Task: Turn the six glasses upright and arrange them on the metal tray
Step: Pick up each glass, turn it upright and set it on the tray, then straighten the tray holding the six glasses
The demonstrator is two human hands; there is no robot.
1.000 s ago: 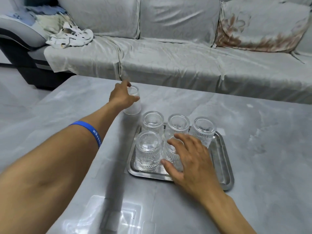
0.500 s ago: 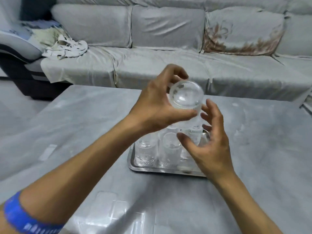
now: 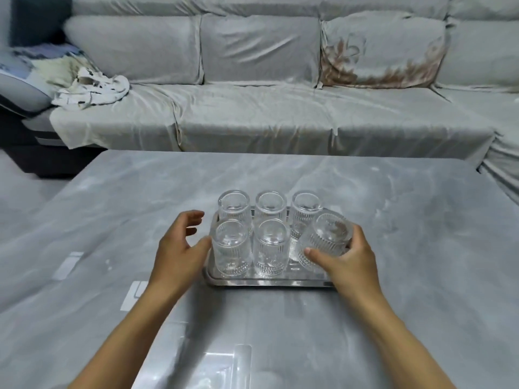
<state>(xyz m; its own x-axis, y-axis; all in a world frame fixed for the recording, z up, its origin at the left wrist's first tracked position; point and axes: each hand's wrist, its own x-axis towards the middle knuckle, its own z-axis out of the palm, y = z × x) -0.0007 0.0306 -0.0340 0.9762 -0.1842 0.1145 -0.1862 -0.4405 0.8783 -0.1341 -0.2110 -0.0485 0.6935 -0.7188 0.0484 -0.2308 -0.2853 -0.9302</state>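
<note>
Several ribbed clear glasses stand upright in two rows on the metal tray (image 3: 269, 282) in the middle of the grey table. The front-right glass (image 3: 323, 242) is tilted, its mouth turned up toward me, and my right hand (image 3: 346, 262) grips it at the tray's front right corner. The front-left glass (image 3: 231, 251) and the front-middle glass (image 3: 271, 249) stand straight. Just left of the tray, my left hand (image 3: 179, 248) hovers with fingers spread and holds nothing, its thumb close to the front-left glass.
The grey marble-look table (image 3: 421, 262) stretches wide on both sides of the tray. A grey covered sofa (image 3: 266, 113) runs along the far edge. Crumpled white cloth (image 3: 92, 91) lies on the sofa's left end.
The glass held up in my left hand has passed to my right hand and come down onto the tray's front right corner. My left hand has let go and dropped beside the tray.
</note>
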